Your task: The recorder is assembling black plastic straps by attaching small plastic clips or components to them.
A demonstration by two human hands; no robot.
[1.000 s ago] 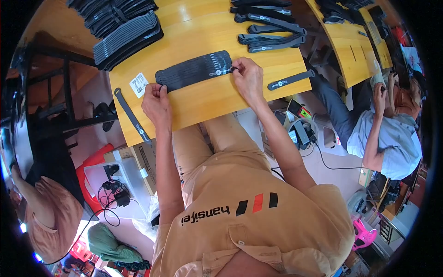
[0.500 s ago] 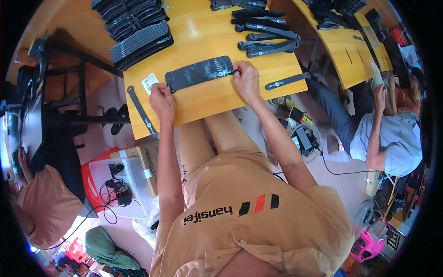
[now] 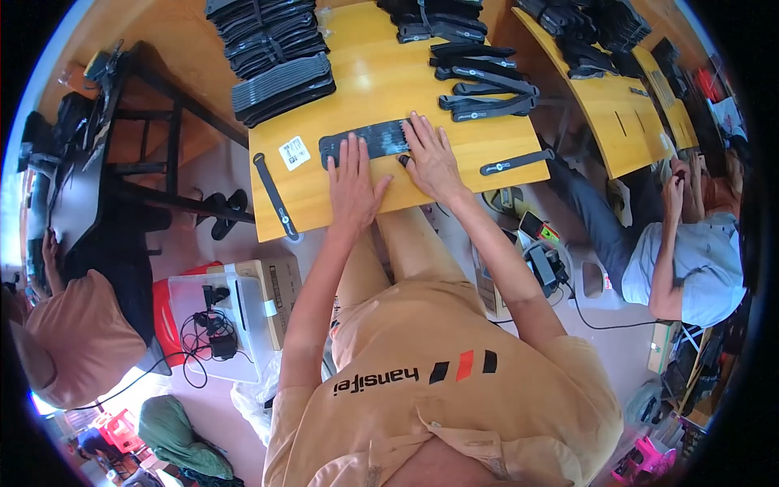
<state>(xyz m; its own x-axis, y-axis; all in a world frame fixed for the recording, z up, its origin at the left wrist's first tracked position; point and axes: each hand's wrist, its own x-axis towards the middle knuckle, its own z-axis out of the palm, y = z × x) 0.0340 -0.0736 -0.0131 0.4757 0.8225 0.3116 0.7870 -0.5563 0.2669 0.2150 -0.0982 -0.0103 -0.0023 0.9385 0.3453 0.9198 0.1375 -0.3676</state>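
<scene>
A flat black pack of straps (image 3: pixel 381 140) with a shiny surface lies on the yellow wooden table (image 3: pixel 365 57) before me. My left hand (image 3: pixel 354 180) rests on its left half, fingers stretched out and side by side. Over its right end lies my right hand (image 3: pixel 434 160), fingers extended; a small dark tip shows by its thumb. Part of the pack is hidden beneath both hands. To the left are a white printed label (image 3: pixel 294 152) and a single black strap (image 3: pixel 276 196). Another single strap (image 3: pixel 517 162) lies near the table's right corner.
Stacked black straps (image 3: pixel 284 88) stand at the back left of the table. Several looped straps (image 3: pixel 487 88) lie at the back right. A second table (image 3: pixel 613 122) is farther right, near a seated person in grey (image 3: pixel 682 268). A clear plastic bin (image 3: pixel 215 325) with cables sits at lower left.
Both hands have gone from pinching the pack's two ends to lying flat on top of it. The left hand moved inward to the right. The whole view has shifted slightly.
</scene>
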